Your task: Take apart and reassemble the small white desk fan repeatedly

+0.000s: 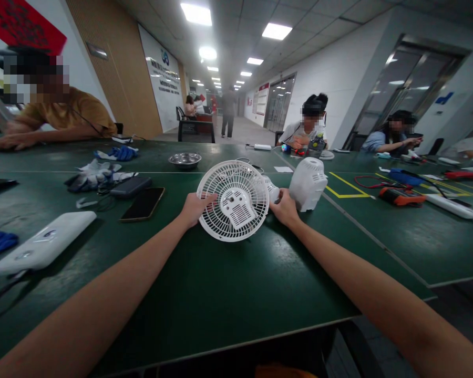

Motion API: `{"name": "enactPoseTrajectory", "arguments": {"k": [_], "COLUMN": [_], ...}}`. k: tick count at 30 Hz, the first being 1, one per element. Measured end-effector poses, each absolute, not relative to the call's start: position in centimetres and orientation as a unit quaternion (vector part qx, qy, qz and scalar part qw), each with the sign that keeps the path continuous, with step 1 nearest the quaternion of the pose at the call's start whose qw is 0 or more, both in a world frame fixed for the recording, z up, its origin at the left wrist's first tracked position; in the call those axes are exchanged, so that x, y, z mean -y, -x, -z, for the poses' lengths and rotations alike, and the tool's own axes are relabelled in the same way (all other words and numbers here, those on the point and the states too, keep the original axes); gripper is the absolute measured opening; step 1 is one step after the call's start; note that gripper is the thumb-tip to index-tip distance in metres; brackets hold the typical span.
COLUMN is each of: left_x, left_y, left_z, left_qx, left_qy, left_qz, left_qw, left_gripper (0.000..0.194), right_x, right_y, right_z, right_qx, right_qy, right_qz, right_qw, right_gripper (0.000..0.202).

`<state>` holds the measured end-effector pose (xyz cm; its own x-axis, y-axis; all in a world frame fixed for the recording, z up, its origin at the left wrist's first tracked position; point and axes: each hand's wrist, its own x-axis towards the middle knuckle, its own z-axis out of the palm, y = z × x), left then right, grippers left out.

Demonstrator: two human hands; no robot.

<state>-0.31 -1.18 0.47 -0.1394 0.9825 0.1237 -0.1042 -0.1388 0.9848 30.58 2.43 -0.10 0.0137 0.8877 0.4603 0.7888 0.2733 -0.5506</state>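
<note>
A round white fan grille (233, 201) with a slotted housing at its centre is held up over the green table (236, 294). My left hand (197, 208) grips the left rim, its thumb over the ribs. On the other side, my right hand (284, 207) is closed round a smaller white slotted part (271, 189), just behind the grille's right edge. Part of that piece is hidden by the grille and the fingers. Right beside my right hand stands a white plastic housing (308, 184), upright on the table.
A metal bowl (185, 160) sits behind the grille. To the left are a phone (142, 204), a dark case (131, 187), gloves (98, 174) and a white power bank (45, 242). An orange multimeter (401, 197) lies right. People sit across the table.
</note>
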Motion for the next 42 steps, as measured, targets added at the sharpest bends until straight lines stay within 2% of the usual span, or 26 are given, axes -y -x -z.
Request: {"name": "enactPoseTrajectory", "arguments": {"k": [5,8,11,13,16,20,29,35,42], "left_x": [0.9,0.7,0.7,0.8,0.8,0.8,0.6,0.5,1.1], "left_y": [0.5,0.5,0.6,0.6,0.6,0.6,0.8,0.7,0.5], "left_z": [-0.2,-0.1,-0.1,-0.2,-0.2,-0.2,0.0,0.2,-0.3], "left_qx": [-0.474,-0.468,-0.461,-0.469,-0.465,-0.464,-0.485,-0.48,-0.479], "left_qy": [-0.468,-0.47,-0.474,-0.477,-0.477,-0.478,-0.489,-0.47,-0.48], "left_qz": [-0.593,-0.593,-0.589,-0.584,-0.582,-0.58,-0.578,-0.591,-0.599], "left_qw": [0.452,0.457,0.465,0.46,0.466,0.468,0.438,0.445,0.426], "left_gripper": [0.028,0.029,0.03,0.031,0.033,0.033,0.037,0.03,0.024], "right_x": [-3.3,-2.8,-1.6,-0.6,0.7,1.3,1.2,3.3,5.1], "right_y": [-29.8,-29.6,-29.5,-29.3,-28.7,-27.9,-27.2,-25.2,-24.5], "right_z": [0.4,0.0,-1.0,-1.6,-1.9,-1.9,-1.6,-2.4,-3.4], "right_qx": [0.709,0.717,0.737,0.76,0.774,0.754,0.589,0.533,0.486], "right_qy": [0.648,0.613,0.534,0.501,0.481,0.463,0.417,0.336,0.325], "right_qz": [0.006,0.037,0.032,-0.013,-0.079,-0.185,-0.495,-0.669,-0.727], "right_qw": [0.28,0.329,0.413,0.413,0.403,0.428,0.483,0.393,0.359], "right_gripper": [0.064,0.061,0.033,0.022,0.03,0.027,0.033,0.025,0.03]}}
